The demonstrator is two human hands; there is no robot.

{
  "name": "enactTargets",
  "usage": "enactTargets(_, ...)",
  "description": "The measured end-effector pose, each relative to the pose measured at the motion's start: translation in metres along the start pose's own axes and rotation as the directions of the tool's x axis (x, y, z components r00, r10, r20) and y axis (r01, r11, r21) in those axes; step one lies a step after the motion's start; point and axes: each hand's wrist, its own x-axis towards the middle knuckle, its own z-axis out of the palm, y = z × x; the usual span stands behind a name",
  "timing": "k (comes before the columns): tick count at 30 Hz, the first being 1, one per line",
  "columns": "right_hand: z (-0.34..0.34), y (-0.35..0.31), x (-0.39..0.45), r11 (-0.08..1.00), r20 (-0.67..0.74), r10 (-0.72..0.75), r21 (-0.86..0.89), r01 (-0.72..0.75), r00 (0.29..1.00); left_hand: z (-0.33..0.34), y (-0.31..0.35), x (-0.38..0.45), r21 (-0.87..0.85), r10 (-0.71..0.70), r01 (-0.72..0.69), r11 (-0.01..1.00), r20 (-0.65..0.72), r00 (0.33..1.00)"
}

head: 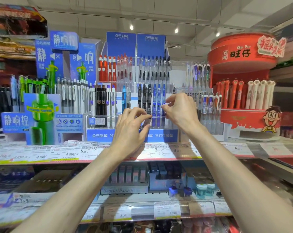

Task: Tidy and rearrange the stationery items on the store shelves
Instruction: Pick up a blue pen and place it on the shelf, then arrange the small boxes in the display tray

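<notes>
A clear tiered pen display point(169, 127) with blue headers stands on the upper shelf, with red pens point(107, 68) at top left and black pens point(144, 95) and blue pens point(156, 96) in the middle row. My left hand point(131, 132) pinches the lower part of a black pen point(149, 110) in that row. My right hand point(181, 109) pinches the body of a blue pen point(163, 95) beside it. Both pens stand upright in their slots.
A blue-green pen stand point(41, 118) fills the left of the shelf. A round red rotating pen display point(243, 91) stands at the right. Price tags point(71, 153) line the shelf edge. A lower shelf holds boxes and small erasers point(174, 190).
</notes>
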Motion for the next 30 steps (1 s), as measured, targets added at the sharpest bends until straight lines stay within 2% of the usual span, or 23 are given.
enactTargets(5,-0.002,-0.001,-0.011,0.999,-0.035,-0.011,-0.037,0.010,0.999,-0.001,0.001,-0.003,0.002,0.012,-0.012,1.000,0.005,1.000)
enactTargets(11,-0.009,0.001,-0.039,0.995,-0.005,-0.022,0.101,0.023,1.000,-0.009,0.004,-0.014,-0.012,0.022,-0.021,1.000,0.070,0.997)
enactTargets(19,-0.030,0.014,-0.111,0.981,0.029,-0.051,0.189,0.044,0.998,-0.033,0.017,-0.079,-0.250,-0.076,0.081,0.965,0.029,0.997)
enactTargets(26,-0.015,0.047,-0.212,0.955,0.088,0.084,0.277,-0.105,0.993,-0.036,0.017,-0.166,-0.361,-0.138,0.136,0.923,0.021,0.990)
enactTargets(30,0.009,0.082,-0.265,0.923,0.156,0.256,0.254,-0.289,0.954,-0.015,0.013,-0.213,-0.468,-0.311,0.343,0.815,0.147,0.939)
